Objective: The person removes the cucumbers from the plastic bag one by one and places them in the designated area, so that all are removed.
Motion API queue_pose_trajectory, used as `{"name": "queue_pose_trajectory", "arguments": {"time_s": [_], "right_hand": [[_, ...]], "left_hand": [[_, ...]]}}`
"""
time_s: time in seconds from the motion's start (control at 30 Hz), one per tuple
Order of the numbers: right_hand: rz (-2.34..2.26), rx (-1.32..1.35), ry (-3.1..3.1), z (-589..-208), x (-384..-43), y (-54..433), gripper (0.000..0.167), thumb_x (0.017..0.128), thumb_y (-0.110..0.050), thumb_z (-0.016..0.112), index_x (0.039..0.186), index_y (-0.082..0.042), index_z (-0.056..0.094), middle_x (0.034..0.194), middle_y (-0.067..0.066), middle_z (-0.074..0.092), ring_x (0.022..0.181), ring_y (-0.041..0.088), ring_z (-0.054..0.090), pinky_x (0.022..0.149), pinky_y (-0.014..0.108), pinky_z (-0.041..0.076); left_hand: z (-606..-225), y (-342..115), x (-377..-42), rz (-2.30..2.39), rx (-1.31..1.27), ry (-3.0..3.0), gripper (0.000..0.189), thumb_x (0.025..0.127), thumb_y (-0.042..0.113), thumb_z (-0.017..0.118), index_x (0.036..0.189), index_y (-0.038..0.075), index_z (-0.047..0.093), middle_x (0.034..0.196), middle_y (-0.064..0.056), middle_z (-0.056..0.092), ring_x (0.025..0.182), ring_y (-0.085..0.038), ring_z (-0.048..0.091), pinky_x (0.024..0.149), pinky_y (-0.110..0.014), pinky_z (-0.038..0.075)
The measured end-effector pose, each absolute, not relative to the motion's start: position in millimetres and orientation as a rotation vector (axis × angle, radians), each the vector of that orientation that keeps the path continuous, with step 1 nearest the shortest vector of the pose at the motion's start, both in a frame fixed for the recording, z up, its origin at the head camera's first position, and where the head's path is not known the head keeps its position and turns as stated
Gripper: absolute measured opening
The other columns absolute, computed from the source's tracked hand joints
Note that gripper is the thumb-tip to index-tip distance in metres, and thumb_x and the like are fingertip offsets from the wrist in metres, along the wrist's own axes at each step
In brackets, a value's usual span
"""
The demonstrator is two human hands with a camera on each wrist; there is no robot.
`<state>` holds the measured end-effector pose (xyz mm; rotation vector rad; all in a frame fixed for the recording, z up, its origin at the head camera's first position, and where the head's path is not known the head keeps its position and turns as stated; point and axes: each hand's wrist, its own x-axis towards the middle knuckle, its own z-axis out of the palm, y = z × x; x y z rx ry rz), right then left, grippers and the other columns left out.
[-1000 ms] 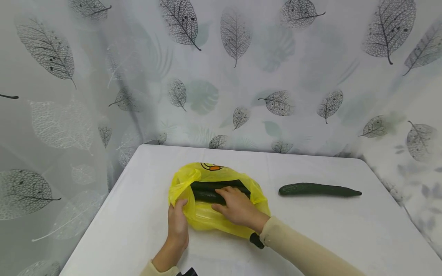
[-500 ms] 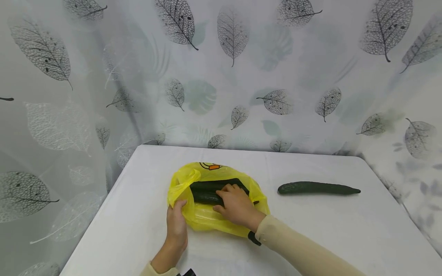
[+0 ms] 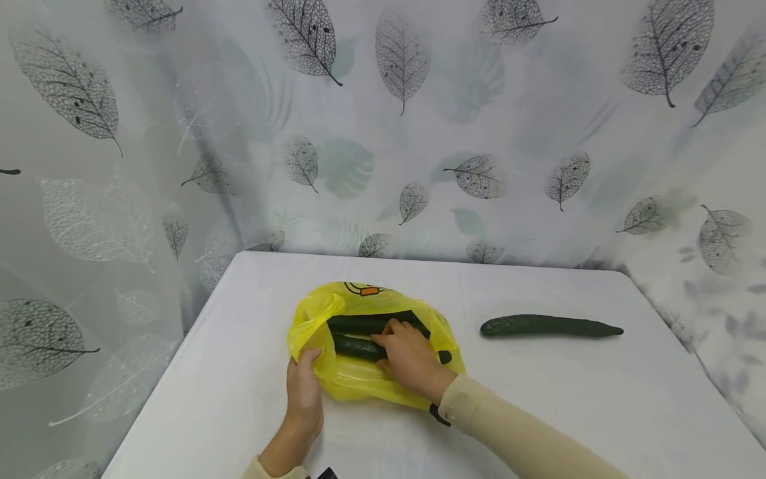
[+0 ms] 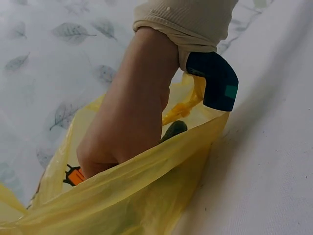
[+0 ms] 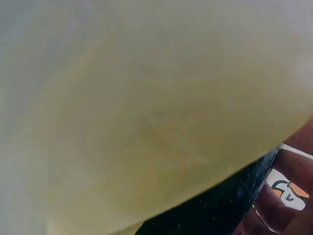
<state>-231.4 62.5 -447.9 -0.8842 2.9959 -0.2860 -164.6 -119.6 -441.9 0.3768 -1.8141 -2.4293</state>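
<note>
A yellow plastic bag (image 3: 365,392) lies on the table with its mouth spread open. My left hand (image 3: 305,392) holds the bag's left rim, thumb over the edge. Inside the mouth, my right hand (image 3: 409,356) grips a dark green cucumber (image 3: 359,347), whose far end shows just right of the wrist. Behind it in the bag lies another cucumber (image 3: 353,324), partly covered by the hand. In the left wrist view the right hand (image 4: 122,127) dips behind the yellow film. The right wrist view shows its fingers (image 5: 274,208) against the cucumber's dark skin (image 5: 210,205).
To the right of the bag, a single cucumber (image 3: 550,326) lies on the white table (image 3: 586,399). A leaf-patterned curtain (image 3: 419,153) hangs behind and beside the table. A dark strap or device (image 4: 215,81) sits at the right wrist.
The gripped cucumber has shifted toward the near side of the bag, leaving a gap from the one behind. Its right end now shows beside the right wrist. The left hand keeps its hold.
</note>
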Motion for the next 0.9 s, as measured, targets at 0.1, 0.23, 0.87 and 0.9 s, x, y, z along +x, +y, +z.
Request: {"name": "queue_pose_trajectory", "arguments": {"time_s": [0.1,0.23,0.87,0.9], "right_hand": [[-0.251,-0.895,3.001,-448.5,-230.9,61.4,0.047,0.087,-0.023,0.080,0.132,-0.015,0.069,0.113,0.006,0.063,0.103,0.027,0.058,0.090,0.045,0.051],[-0.234,-0.869,2.998,-449.8,-230.0,59.9,0.045,0.086,-0.023,0.080,0.130,-0.016,0.069,0.114,0.005,0.063,0.106,0.028,0.058,0.090,0.048,0.050],[-0.514,-0.876,2.883,-429.9,-221.7,85.0,0.039,0.085,-0.011,0.080,0.123,-0.011,0.069,0.115,0.007,0.064,0.108,0.030,0.060,0.096,0.048,0.048],[-0.525,-0.881,2.887,-429.8,-220.6,86.7,0.040,0.085,-0.011,0.080,0.123,-0.011,0.069,0.115,0.006,0.064,0.108,0.029,0.060,0.096,0.047,0.049]], "left_hand": [[-441.9,-119.5,-164.9,-2.431,0.377,-1.803,0.057,0.101,0.014,0.031,0.154,-0.001,0.018,0.156,-0.013,0.026,0.143,-0.025,0.023,0.120,-0.044,0.015],[-441.7,-120.0,-164.7,-2.433,0.376,-1.800,0.056,0.101,0.014,0.031,0.153,-0.002,0.020,0.153,-0.014,0.028,0.141,-0.026,0.026,0.120,-0.044,0.017],[-442.0,-122.3,-161.0,-2.414,0.382,-1.780,0.051,0.103,0.016,0.031,0.150,-0.002,0.025,0.147,-0.017,0.037,0.135,-0.025,0.035,0.117,-0.043,0.024],[-441.6,-122.6,-161.0,-2.411,0.386,-1.779,0.050,0.103,0.016,0.032,0.149,-0.002,0.026,0.146,-0.017,0.038,0.134,-0.026,0.035,0.116,-0.043,0.025]]}}
